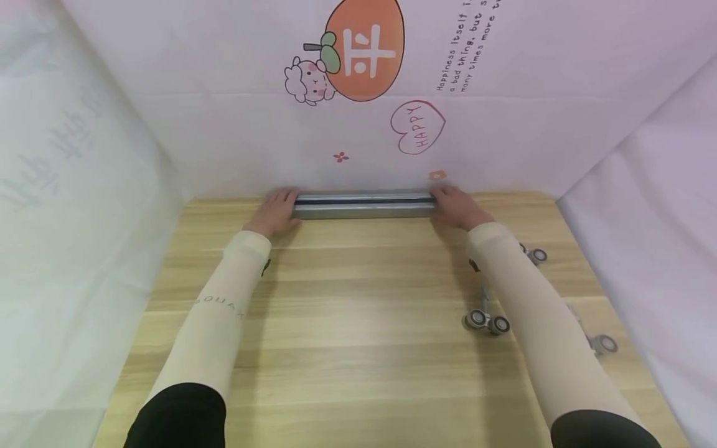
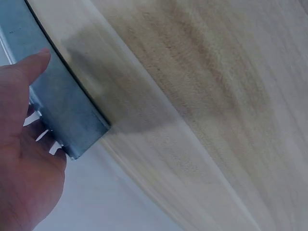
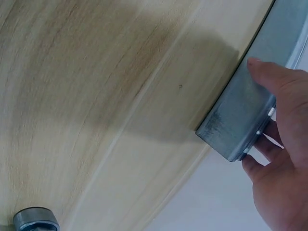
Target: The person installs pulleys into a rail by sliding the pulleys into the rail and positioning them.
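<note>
A grey metal channel rail (image 1: pixel 364 212) with a dark lengthwise slot lies along the far edge of the wooden table. At its left end my left hand (image 1: pixel 276 211) grips it; in the left wrist view the thumb lies on the rail's flat side (image 2: pixel 62 96) and the fingers go round behind. My right hand (image 1: pixel 458 208) holds the other end likewise, thumb on the near face of the rail (image 3: pixel 240 115) in the right wrist view. The fingertips behind the rail are partly hidden in both wrist views.
On the right of the wooden table (image 1: pixel 358 348) lie metal roller trolleys: one (image 1: pixel 487 322) left of my right forearm, another (image 1: pixel 538 255) farther back, a third (image 1: pixel 605 344) beyond the sleeve. White printed cloth (image 1: pixel 224 137) hangs behind and at both sides.
</note>
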Demonstrator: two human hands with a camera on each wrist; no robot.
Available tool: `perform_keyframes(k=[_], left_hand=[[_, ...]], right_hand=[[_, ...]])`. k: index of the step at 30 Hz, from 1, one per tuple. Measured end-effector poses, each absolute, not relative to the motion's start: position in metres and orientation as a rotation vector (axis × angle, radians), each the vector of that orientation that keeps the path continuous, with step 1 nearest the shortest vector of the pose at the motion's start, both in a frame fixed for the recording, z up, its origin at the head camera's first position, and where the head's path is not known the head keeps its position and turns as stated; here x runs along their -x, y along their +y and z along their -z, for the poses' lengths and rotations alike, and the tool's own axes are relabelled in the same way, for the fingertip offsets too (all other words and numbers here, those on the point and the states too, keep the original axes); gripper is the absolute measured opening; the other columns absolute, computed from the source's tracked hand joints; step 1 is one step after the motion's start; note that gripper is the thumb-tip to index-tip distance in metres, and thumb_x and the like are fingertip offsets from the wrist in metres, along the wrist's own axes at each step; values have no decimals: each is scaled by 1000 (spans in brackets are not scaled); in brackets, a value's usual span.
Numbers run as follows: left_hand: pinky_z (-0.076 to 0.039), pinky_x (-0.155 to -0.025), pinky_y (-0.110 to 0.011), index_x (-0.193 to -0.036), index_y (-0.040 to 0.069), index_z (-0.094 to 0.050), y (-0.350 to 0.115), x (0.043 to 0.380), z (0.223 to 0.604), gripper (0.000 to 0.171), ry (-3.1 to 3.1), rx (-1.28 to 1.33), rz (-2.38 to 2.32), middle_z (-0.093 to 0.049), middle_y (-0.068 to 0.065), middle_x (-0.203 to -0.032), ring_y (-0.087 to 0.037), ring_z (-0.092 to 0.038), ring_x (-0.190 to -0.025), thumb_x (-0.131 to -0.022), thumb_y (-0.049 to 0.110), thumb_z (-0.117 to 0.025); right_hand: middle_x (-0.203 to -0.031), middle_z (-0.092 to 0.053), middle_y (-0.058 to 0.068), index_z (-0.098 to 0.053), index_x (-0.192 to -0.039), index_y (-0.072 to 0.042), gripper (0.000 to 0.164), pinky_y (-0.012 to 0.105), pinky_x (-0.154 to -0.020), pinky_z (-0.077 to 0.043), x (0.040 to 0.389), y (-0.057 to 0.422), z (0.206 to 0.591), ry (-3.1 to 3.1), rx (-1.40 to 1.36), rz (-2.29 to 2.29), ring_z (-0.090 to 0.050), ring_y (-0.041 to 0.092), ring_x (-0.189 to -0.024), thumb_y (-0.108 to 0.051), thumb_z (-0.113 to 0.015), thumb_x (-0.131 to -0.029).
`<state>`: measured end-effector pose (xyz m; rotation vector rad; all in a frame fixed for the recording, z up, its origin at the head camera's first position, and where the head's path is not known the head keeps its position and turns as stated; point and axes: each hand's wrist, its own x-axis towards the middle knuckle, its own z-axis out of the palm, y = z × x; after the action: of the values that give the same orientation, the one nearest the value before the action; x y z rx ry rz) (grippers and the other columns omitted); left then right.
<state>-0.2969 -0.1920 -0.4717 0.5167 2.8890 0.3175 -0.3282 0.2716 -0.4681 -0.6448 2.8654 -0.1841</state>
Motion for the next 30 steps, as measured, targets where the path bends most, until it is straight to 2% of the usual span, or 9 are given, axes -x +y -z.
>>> perform_keyframes(k=[8,14,17,23,30], left_hand=[[-16,-132,-56,-158,-4,-32,-193,306,486,74,2952,-490,-300,-36,-29,-163,-45,-27,-156,-100,15,-75],[-21,-131,-54,-153,-8,-37,-194,306,487,74,3010,-525,-264,-42,-29,-159,-45,-35,-152,-95,11,-79],[-22,-131,-54,-153,-8,-37,-194,305,486,75,3019,-536,-252,-44,-29,-158,-45,-37,-151,-94,11,-80],[-24,-131,-51,-151,-6,-40,-195,301,482,71,3000,-524,-224,-45,-27,-158,-43,-38,-150,-95,11,-80],[-33,-126,-53,-148,-7,-45,-200,292,478,67,2965,-554,-223,-51,-29,-151,-44,-45,-144,-95,13,-80]], right_hand=[[-134,-53,35,-50,-138,8,58,63,-114,-42,328,277,472,2899,653,185,-50,51,-129,-10,-80,-93],[-122,-61,31,-54,-126,7,49,61,-109,-46,329,276,472,2904,685,122,-56,49,-120,-12,-82,-92],[-124,-62,31,-54,-127,7,50,61,-111,-45,329,274,473,2908,683,83,-57,49,-122,-14,-83,-92],[-123,-63,30,-54,-129,7,50,60,-104,-50,325,275,475,2916,714,27,-60,47,-116,-15,-82,-93],[-114,-65,25,-58,-123,5,42,59,-97,-53,312,277,469,2905,771,88,-63,45,-107,-10,-81,-92]])
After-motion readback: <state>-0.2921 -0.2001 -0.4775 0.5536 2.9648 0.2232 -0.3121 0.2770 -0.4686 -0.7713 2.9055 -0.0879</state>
